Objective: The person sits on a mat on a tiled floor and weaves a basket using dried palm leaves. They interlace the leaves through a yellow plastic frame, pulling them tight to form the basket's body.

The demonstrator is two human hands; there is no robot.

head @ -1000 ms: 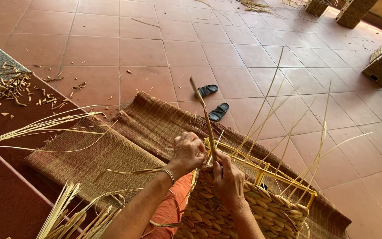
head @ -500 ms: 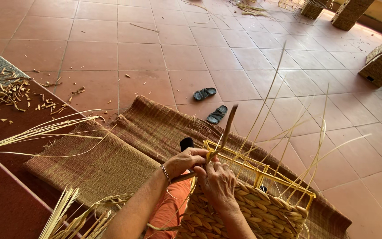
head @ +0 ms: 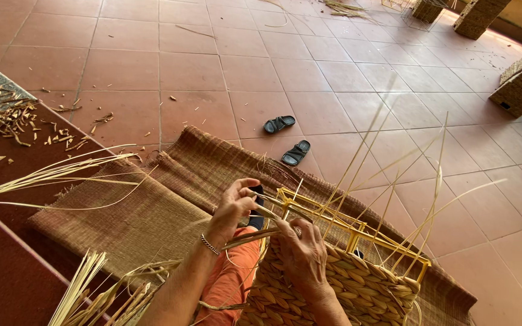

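Fingers of both hands pinch strand (head: 261,212) | woven basket (head: 339,284) rim

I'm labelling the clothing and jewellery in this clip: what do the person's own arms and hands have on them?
Both forearms are bare, no sleeves and no gloves. The left hand has a thin silver chain bracelet at its wrist. The right hand and wrist show nothing worn.

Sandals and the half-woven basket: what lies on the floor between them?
In the head view, only the brown woven mat lies between the sandals and the basket.
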